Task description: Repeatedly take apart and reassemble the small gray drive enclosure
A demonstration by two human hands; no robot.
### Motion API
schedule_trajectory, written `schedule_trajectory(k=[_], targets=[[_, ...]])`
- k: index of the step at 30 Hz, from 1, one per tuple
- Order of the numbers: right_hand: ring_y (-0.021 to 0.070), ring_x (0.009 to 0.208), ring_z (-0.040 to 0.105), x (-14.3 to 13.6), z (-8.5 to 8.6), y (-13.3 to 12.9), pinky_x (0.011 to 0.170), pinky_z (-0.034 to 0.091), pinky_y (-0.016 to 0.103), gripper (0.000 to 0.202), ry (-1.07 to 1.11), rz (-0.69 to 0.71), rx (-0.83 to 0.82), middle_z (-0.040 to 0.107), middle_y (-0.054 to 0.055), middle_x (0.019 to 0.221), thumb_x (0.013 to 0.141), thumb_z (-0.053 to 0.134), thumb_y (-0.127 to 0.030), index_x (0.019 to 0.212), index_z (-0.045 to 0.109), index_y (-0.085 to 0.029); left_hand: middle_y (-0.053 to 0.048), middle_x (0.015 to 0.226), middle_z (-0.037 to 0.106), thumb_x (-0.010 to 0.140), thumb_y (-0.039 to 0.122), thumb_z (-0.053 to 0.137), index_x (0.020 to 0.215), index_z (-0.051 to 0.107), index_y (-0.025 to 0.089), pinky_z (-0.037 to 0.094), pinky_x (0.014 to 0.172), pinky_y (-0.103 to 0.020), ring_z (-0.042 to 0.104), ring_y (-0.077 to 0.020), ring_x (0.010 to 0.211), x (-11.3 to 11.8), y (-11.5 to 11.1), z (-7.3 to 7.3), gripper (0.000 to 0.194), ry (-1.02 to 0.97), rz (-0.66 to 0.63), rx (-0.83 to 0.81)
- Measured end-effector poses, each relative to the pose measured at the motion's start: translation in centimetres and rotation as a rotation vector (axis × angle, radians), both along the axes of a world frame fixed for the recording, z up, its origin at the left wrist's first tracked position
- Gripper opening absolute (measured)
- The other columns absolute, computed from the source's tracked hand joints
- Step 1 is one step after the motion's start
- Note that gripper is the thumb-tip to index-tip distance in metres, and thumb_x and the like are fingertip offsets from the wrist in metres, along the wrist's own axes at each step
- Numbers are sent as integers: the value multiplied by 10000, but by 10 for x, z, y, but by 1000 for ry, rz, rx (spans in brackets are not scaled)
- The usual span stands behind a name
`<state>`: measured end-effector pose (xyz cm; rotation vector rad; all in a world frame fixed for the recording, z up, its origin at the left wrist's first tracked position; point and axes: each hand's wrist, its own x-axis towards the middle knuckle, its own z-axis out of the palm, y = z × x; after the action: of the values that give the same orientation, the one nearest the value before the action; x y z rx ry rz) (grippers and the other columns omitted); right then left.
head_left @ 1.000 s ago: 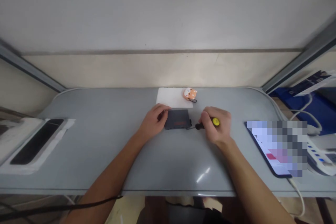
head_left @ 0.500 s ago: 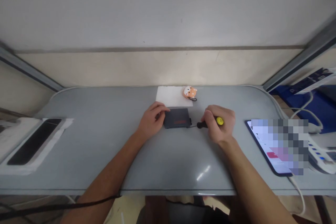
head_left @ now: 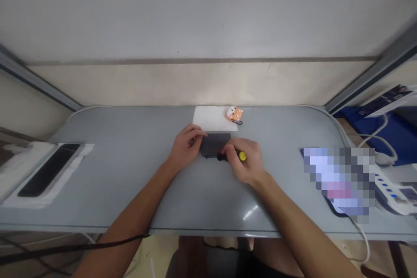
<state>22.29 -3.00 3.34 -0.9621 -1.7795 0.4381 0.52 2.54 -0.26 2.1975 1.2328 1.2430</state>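
A small flat dark grey box (head_left: 215, 142) with a row of slots along its near edge lies on the desk; its kind is not clear. My left hand (head_left: 186, 145) grips the box's left end, fingers at the top corner and thumb against the side. My right hand (head_left: 246, 158) is closed around a screwdriver (head_left: 242, 156) with a black and yellow handle. The handle's black front end is at the near edge of the box, and the shaft's tip is hard to make out. The right fingers cover the box's right end.
Behind the box are a white sheet (head_left: 208, 118) and an orange animal-shaped case (head_left: 233, 114) with a loop. A dark phone (head_left: 48, 170) lies at left. On the right are a lit, blurred-out phone (head_left: 339, 182) and a white power strip (head_left: 389, 193) with cables.
My right hand has moved left with the screwdriver, from beside the box's right end to its near edge. My left hand keeps its place on the box.
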Motion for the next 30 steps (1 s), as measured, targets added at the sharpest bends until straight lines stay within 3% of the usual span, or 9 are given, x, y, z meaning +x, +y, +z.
schedule_trajectory(k=[3,8,12,20,30], targets=[[129,547,549,3,4,0,580,402,284,405,84,-29,-56,628,-6,598,1038,488,-311,667,627,-225,-58,989,693,996,155,537,929,751,209,545,712,-283,667,-151,859,-2,-4,5,230,-2,-50,33],[136,578,554,9,5,5,587,408,277,404,284,-137,-197,611,-11,609,1016,508,-337,655,647,-221,-76,1062,699,1012,227,592,1044,750,218,585,910,-366,689,-189,987,-7,-12,15,162,61,-147,21],[145,585,541,12,3,14,575,395,283,400,465,-247,-273,578,-16,604,1007,502,-362,659,642,-224,-79,1118,701,965,288,705,1128,750,233,583,976,-391,689,-216,1055,-9,-13,13,178,136,-186,27],[146,584,534,9,4,19,566,393,279,407,554,-258,-355,558,-19,591,997,494,-421,673,632,-217,-48,1015,716,1006,268,690,998,766,232,592,872,-322,701,-172,934,-8,-6,0,84,146,-124,65],[143,616,533,16,-11,39,593,420,274,335,802,-317,-509,582,-13,677,913,518,-429,686,635,-212,-62,1010,729,1022,263,626,993,772,217,574,906,-340,709,-191,952,-17,10,6,156,148,-49,126]])
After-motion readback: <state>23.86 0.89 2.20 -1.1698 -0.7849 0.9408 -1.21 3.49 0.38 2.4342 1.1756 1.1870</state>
